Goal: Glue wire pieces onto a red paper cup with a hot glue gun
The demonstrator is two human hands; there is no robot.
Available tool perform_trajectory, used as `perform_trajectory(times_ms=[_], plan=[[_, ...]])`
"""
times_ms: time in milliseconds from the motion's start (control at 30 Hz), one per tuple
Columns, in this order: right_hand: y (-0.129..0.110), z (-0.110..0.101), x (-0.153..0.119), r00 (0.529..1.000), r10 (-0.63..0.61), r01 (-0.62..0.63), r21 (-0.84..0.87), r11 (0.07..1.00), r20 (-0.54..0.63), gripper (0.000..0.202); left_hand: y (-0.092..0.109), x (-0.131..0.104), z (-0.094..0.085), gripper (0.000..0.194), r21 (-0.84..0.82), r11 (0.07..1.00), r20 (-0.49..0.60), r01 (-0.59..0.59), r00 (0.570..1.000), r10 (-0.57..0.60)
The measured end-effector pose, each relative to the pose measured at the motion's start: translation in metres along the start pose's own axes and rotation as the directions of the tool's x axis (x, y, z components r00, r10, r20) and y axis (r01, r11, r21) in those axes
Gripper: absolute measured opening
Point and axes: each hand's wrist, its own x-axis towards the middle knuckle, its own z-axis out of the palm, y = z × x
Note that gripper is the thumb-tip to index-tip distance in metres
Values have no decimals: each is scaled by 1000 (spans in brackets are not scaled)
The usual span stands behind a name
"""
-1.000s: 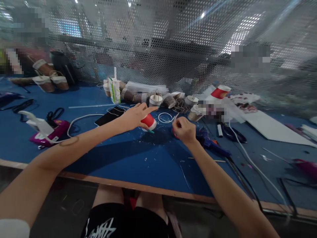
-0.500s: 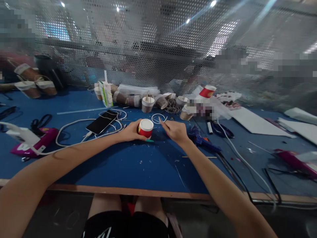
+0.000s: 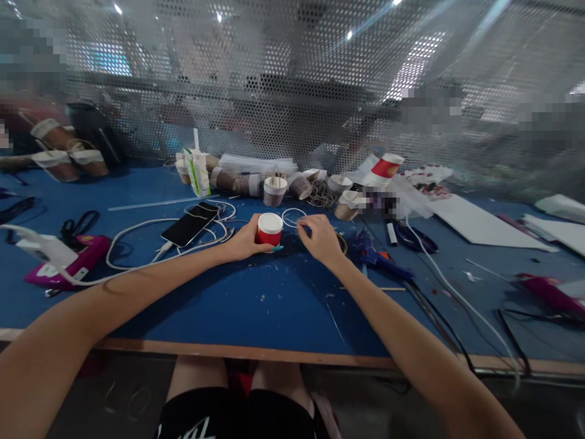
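Observation:
My left hand (image 3: 247, 239) is wrapped around a small red paper cup (image 3: 269, 236), its round white top facing up. The thumb, with a teal nail, crosses the cup's near side. To the right of the cup, my right hand (image 3: 321, 238) is closed, thumb and forefinger pinched together. Whatever sits in that pinch is too small to make out. A thin white ring (image 3: 283, 219) shows between the cup and my right fingertips; I cannot tell whether they touch it.
A phone (image 3: 190, 224) with a white cable lies on the left. Right of my hand is a blue glue gun (image 3: 384, 263) with a thin stick (image 3: 379, 288) nearby. Brown pots (image 3: 275, 190), a juice carton (image 3: 197, 172) and another red cup (image 3: 386, 167) line the back. White board (image 3: 484, 225) lies right.
My right forefinger, stretched toward the ring before, is now drawn into a pinch with the thumb. The right hand has shifted slightly. The left hand keeps its hold on the cup.

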Motion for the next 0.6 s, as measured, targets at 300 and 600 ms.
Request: perform_trajectory(times_ms=[300,600], plan=[[24,-14,30,929,351,-358,-50,932,-119,24,3,4,2,70,-54,999,49,8,999,-5],[35,11,110,848,525,-508,-177,843,68,35,6,5,0,74,-45,999,73,15,997,-11]])
